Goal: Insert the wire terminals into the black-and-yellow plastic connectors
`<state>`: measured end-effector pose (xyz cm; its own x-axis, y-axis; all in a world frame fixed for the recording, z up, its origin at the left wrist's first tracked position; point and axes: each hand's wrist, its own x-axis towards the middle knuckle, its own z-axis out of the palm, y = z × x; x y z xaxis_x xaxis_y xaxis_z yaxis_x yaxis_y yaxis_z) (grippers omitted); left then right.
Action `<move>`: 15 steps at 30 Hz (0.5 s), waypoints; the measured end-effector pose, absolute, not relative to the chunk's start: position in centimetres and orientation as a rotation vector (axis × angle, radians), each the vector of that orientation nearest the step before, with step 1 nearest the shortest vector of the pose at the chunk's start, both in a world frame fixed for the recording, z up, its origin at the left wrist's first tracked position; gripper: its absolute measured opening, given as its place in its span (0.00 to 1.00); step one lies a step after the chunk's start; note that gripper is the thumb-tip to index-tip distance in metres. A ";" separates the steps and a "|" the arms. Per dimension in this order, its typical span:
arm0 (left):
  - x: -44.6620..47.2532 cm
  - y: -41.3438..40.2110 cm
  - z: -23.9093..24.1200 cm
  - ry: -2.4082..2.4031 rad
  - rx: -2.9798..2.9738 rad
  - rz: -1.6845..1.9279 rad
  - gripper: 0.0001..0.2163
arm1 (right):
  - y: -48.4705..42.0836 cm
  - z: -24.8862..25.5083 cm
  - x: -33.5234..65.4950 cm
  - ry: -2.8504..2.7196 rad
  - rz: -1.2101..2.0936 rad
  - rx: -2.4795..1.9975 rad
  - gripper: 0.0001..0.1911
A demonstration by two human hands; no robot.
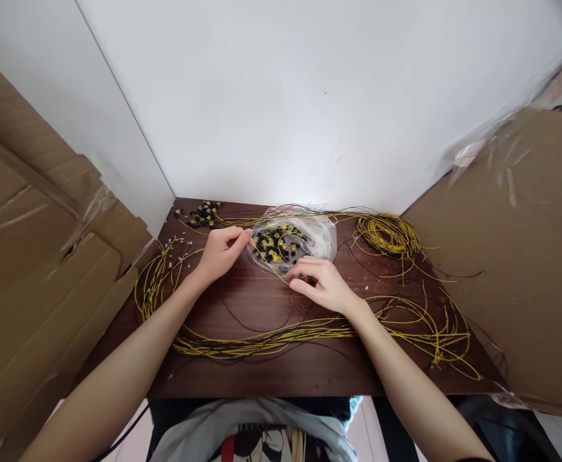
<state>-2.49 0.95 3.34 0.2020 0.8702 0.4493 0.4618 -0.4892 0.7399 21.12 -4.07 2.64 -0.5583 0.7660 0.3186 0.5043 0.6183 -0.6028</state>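
Observation:
My left hand (223,251) is closed in a pinch on a thin yellow wire, at the left edge of a clear plastic bag (326,237). From those fingertips the yellow wire (271,269) slants down to my right hand (322,282), whose thumb and curled fingers meet its other visible stretch. Small black and yellow connector pieces (274,244) lie heaped on the bag between my hands. Whatever tiny part sits at my left fingertips is too small to make out.
A long bundle of yellow and black wires (262,346) curves along the front of the brown table (262,382). A wire coil (389,236) lies at the back right, and capped wire ends (206,213) at the back left. Cardboard panels (516,256) flank both sides; a white wall (281,102) rises behind.

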 end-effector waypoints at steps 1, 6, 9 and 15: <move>-2.4 0.9 3.3 1.236 2.039 1.216 0.17 | -4.2 2.6 21.0 -2.303 0.606 -0.968 0.15; -2.2 0.7 2.9 1.236 2.045 1.193 0.18 | -4.4 2.6 20.4 -2.475 0.551 -0.908 0.21; -2.2 0.7 2.9 1.214 2.016 1.209 0.18 | -4.4 2.2 20.2 -2.523 0.485 -0.930 0.18; -2.0 0.3 3.3 1.124 2.256 1.157 0.18 | -4.3 1.7 20.1 -2.269 0.505 -0.977 0.14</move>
<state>-1.97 0.30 3.28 0.3462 0.7874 0.5100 0.4872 -0.6155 0.6195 20.14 -4.29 1.74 -0.5416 0.7489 0.3818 0.5163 0.6548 -0.5519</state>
